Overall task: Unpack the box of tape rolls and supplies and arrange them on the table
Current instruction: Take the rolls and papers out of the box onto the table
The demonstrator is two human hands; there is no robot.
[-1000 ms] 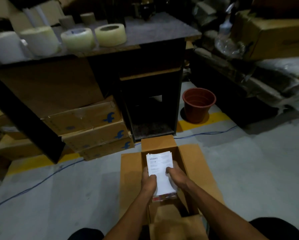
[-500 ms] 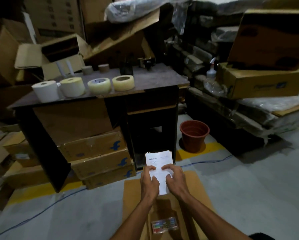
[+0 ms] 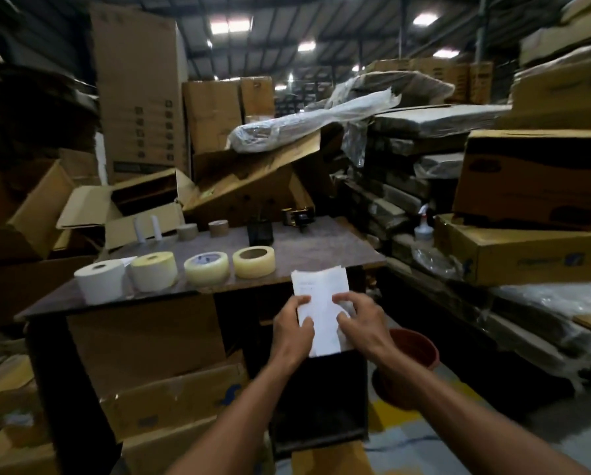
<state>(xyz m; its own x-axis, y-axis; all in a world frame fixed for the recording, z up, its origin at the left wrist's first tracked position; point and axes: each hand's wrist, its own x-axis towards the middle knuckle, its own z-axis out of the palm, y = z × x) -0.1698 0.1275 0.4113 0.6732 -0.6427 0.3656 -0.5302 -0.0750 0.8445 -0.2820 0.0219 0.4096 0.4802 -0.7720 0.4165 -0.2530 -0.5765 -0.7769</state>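
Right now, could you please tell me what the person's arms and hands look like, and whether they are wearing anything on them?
Both forearms are bare up to the bottom edge of the picture: no sleeves show. The left hand and the right hand wear no gloves, and no watch, bracelet or ring is visible. The light is dim, so finer marks cannot be made out.

The dark table [image 3: 324, 248] carries four large tape rolls [image 3: 206, 269] along its front edge (two brown rolls [image 3: 218, 228] farther back).

A terracotta pot [image 3: 411, 351] sits on the floor just right of the hands; a spray bottle [image 3: 423, 227] stands among stacked cartons [image 3: 523, 250] farther right.
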